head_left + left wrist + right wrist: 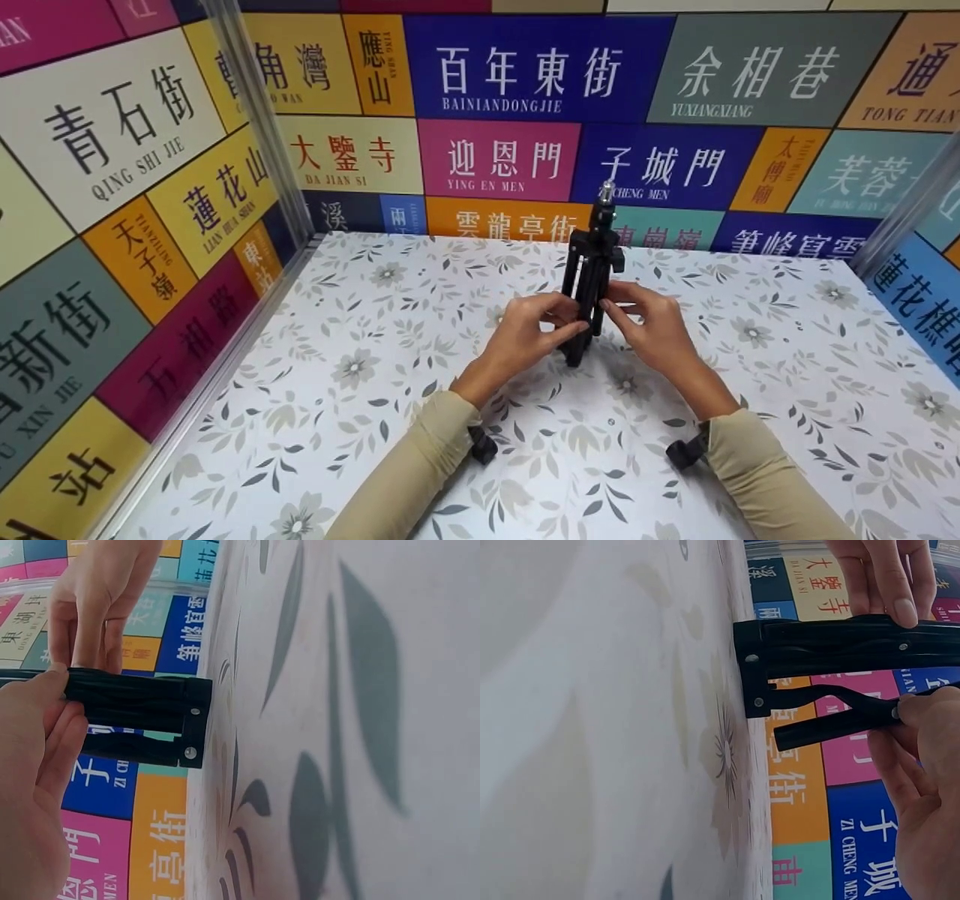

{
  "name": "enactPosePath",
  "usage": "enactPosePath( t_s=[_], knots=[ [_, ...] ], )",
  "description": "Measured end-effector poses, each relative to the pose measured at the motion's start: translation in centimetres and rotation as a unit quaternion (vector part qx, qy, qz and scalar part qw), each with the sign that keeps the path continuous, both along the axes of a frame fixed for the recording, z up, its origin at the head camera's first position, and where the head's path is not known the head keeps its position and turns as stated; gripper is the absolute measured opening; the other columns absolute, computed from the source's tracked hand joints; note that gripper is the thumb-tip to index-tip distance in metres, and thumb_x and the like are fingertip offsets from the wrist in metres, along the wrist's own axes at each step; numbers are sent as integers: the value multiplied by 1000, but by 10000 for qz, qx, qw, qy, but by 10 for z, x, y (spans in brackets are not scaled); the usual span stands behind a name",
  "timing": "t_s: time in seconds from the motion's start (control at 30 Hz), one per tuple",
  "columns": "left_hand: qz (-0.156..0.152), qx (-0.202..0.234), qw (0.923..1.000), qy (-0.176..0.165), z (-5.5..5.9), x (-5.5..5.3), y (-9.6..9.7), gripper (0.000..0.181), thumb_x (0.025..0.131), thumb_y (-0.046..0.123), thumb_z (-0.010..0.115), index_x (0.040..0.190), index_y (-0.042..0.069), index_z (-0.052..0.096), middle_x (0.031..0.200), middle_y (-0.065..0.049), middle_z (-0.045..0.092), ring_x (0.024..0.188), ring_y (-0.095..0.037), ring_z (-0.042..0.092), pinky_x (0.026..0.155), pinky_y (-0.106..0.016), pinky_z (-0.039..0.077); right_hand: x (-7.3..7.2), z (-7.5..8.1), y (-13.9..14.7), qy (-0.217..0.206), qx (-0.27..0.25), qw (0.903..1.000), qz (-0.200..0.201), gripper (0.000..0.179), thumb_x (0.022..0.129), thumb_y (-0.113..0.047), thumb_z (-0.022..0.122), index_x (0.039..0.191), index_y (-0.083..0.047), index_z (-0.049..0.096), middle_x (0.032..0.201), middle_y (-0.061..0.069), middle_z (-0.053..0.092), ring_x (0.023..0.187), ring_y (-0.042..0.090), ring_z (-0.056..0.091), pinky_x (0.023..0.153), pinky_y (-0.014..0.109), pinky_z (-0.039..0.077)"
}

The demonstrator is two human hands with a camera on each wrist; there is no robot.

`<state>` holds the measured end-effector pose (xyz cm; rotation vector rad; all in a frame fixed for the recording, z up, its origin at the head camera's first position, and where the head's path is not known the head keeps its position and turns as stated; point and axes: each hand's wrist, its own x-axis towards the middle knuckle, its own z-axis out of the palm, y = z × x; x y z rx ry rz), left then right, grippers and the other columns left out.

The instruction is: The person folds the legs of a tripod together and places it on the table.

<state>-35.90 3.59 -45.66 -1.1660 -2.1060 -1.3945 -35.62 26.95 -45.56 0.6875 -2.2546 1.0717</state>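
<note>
A black tripod stand with a silver screw tip stands upright on the table, its legs folded close to the centre. My left hand pinches the left side of the stand between thumb and fingers. On the opposite side, my right hand holds one leg between thumb and fingertips. That leg's lower end is angled slightly out from the rest in the right wrist view. In the left wrist view, the stand's foot meets the tabletop.
The table has a white cover with grey leaves and flowers. Behind it rises a wall of colourful panels with street names, and a similar wall runs along the left. Dark wrist straps with small devices show at both sleeves.
</note>
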Motion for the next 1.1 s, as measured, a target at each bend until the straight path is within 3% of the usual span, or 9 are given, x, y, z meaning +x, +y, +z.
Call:
enactPosePath(
  t_s=[0.4,0.67,0.8,1.1],
  knots=[
    [142,-13,9999,-25,0,1,0,18,91,23,76,100,8,69,92,0,76,81,-1,70,76,-19,62,2,4,-6,-166,-331,9993,20,29,91,-7,74,119,-14,72,108,5,77,96,23,75,80,18,60],
    [154,-5,9999,-62,0,1,1,18,90,21,76,99,7,68,91,-1,75,81,-2,70,76,-20,62,18,17,-19,-288,-580,9978,134,29,88,5,72,117,-2,71,109,14,76,97,31,74,80,33,63],
    [133,18,9999,-57,0,1,1,18,90,20,76,99,7,68,92,-2,75,81,-2,70,77,-18,62,26,24,-23,-431,-634,9967,280,29,89,5,70,118,0,70,110,15,75,98,33,73,82,30,63],
    [232,-154,9996,-108,2,4,2,18,92,23,74,101,10,67,93,0,75,82,0,70,77,-18,62,26,25,-23,-493,-736,9952,410,27,91,3,69,118,-1,70,110,16,75,98,29,74,83,28,63]
  ],
)
